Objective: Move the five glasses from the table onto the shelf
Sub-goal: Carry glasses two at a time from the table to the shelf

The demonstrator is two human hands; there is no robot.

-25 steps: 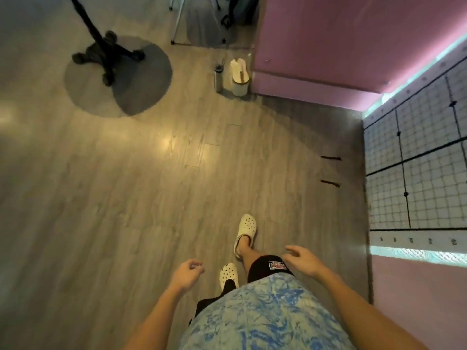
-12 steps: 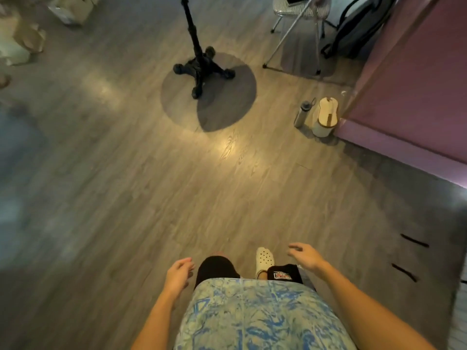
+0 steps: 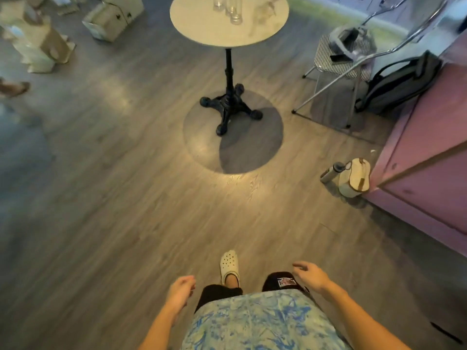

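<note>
- Grip: the left hand point(image 3: 180, 290) holds nothing, fingers loosely curled. The right hand point(image 3: 311, 275) holds nothing, fingers relaxed and slightly spread. Both hang low and near the body, over the floor.
- The glasses point(image 3: 235, 12) are clear and upright, clustered on the far part of the round table point(image 3: 209, 34). The top edge of the view cuts some off, and those to the right are blurred, so the count is not readable.
- The table stands far ahead on a single black pedestal point(image 3: 228, 72), well apart from both hands.
- Handling (judgement): each glass is likely light, rigid, smooth-walled and breakable. It would be slippery under a loose hold and would not give under a squeeze.
- Hold point (judgement): wrap thumb against fingers around the wall at mid-height, not the rim. One glass per hand looks safest.
- Risk (judgement): the glasses stand close together. Taking the nearest one first and lifting it straight up would avoid knocking its neighbours. A pedestal table may rock if leaned on.
- The shelf cannot be identified. A pink cabinet point(image 3: 429, 178) runs along the right, and I cannot tell whether it carries the shelf.
- On the floor at right, a bottle point(image 3: 332, 171) and a bag point(image 3: 353, 181) sit just beside the cabinet. They are worth steering around when carrying.
</note>
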